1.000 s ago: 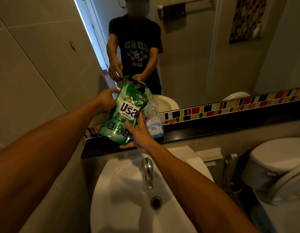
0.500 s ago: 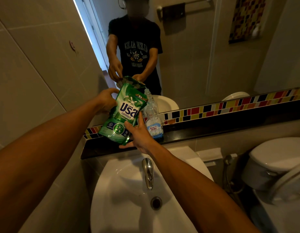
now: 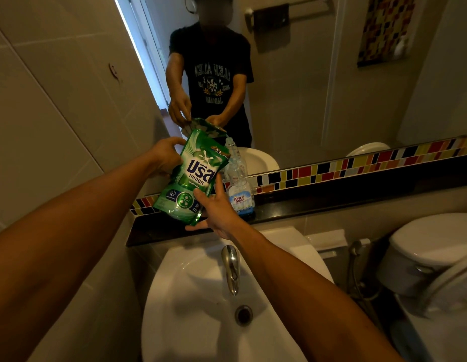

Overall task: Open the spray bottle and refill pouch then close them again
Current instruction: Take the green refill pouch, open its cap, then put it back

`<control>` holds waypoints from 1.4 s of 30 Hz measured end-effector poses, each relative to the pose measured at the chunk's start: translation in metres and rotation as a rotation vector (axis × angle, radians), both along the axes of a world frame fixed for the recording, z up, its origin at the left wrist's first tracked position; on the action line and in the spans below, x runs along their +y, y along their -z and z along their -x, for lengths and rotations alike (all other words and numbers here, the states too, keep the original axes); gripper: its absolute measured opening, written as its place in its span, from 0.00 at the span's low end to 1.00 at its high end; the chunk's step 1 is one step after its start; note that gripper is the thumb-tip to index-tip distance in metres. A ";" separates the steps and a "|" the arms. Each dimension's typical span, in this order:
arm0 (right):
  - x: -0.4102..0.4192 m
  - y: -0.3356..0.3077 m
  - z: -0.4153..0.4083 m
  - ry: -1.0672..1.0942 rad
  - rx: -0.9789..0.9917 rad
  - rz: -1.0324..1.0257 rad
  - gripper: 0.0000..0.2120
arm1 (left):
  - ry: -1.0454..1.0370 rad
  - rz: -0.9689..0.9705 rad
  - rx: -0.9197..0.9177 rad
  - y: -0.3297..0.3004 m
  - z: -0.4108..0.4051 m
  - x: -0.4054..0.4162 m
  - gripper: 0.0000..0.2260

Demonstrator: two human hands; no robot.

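Bottom centre: white ceramic basin, chrome tap. Mid-frame, right hand cups the green plastic refill pouch from below, thumb pressed on front. Left hand grips its upper-left edge; fingers hidden. Behind, clear spray bottle on black ledge, top obscured.

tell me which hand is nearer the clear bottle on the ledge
Right. The right hand holds the pouch's lower corner just left of the bottle, almost touching it. The left hand grips the pouch's far edge, with the pouch between it and the bottle.
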State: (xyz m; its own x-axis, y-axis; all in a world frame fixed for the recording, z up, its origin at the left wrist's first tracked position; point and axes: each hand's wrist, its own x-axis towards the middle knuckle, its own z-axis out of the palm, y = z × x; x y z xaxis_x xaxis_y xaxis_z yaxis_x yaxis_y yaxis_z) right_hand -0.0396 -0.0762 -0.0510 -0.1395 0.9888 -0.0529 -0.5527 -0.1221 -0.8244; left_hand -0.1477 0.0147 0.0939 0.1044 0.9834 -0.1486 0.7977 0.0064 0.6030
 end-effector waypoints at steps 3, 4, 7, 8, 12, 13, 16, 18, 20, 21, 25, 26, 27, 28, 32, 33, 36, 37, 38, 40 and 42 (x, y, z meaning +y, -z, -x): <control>0.000 0.000 0.001 -0.001 -0.003 0.001 0.30 | 0.000 0.007 -0.003 0.000 0.000 0.000 0.28; 0.001 0.000 0.001 -0.002 -0.002 -0.001 0.30 | 0.001 0.010 -0.005 0.000 0.000 0.000 0.28; 0.001 0.000 0.001 -0.004 0.005 -0.010 0.29 | 0.004 0.009 -0.004 -0.001 -0.001 0.000 0.29; 0.001 0.000 0.001 -0.006 0.008 -0.010 0.29 | 0.005 0.007 -0.004 -0.001 -0.001 0.000 0.29; 0.001 0.001 0.002 -0.005 0.011 -0.008 0.31 | 0.012 0.017 -0.004 -0.002 -0.001 0.000 0.28; 0.001 0.000 0.002 -0.004 0.009 -0.009 0.30 | 0.011 0.019 -0.007 -0.002 -0.001 0.000 0.28; 0.001 0.000 0.002 0.000 0.005 -0.015 0.29 | 0.008 0.019 -0.005 -0.002 -0.001 0.000 0.28; 0.001 0.001 0.003 -0.003 0.008 -0.013 0.29 | 0.005 0.017 0.002 -0.002 -0.001 0.000 0.28; 0.002 0.001 0.003 -0.008 0.011 -0.004 0.31 | 0.004 0.014 0.003 -0.002 0.000 0.000 0.28; 0.002 0.002 0.003 -0.009 0.012 -0.002 0.31 | 0.004 0.012 0.001 -0.003 -0.001 0.000 0.28; 0.002 0.001 0.003 -0.006 0.014 -0.001 0.32 | 0.006 0.012 0.002 -0.003 -0.001 -0.001 0.28; 0.002 0.001 0.003 -0.005 0.014 0.000 0.32 | 0.005 0.016 0.000 -0.004 0.000 -0.001 0.28; 0.003 0.001 0.003 -0.004 0.013 0.001 0.32 | 0.004 0.020 -0.005 -0.004 0.000 -0.001 0.28; 0.003 0.001 0.003 -0.004 0.011 0.002 0.32 | 0.003 0.024 -0.009 -0.004 0.000 -0.001 0.28; 0.003 0.001 0.003 -0.010 0.016 -0.001 0.32 | 0.004 0.030 -0.018 -0.004 0.000 -0.001 0.28; 0.003 0.001 0.003 -0.013 0.019 -0.002 0.33 | 0.006 0.028 -0.021 -0.004 0.000 0.000 0.28; 0.002 0.001 0.003 -0.017 0.015 -0.003 0.33 | 0.007 0.030 -0.031 -0.003 0.000 0.000 0.28; 0.003 0.000 0.003 -0.018 0.014 -0.002 0.32 | 0.008 0.029 -0.031 -0.003 0.000 0.000 0.28; 0.002 0.000 0.003 -0.017 0.010 -0.001 0.32 | 0.007 0.029 -0.033 -0.003 0.000 0.001 0.28; 0.002 0.000 0.002 -0.013 -0.004 -0.002 0.32 | 0.005 0.030 -0.042 -0.002 -0.001 0.000 0.28; 0.002 0.001 0.001 -0.012 -0.017 -0.008 0.31 | 0.006 0.024 -0.042 -0.001 -0.001 -0.002 0.28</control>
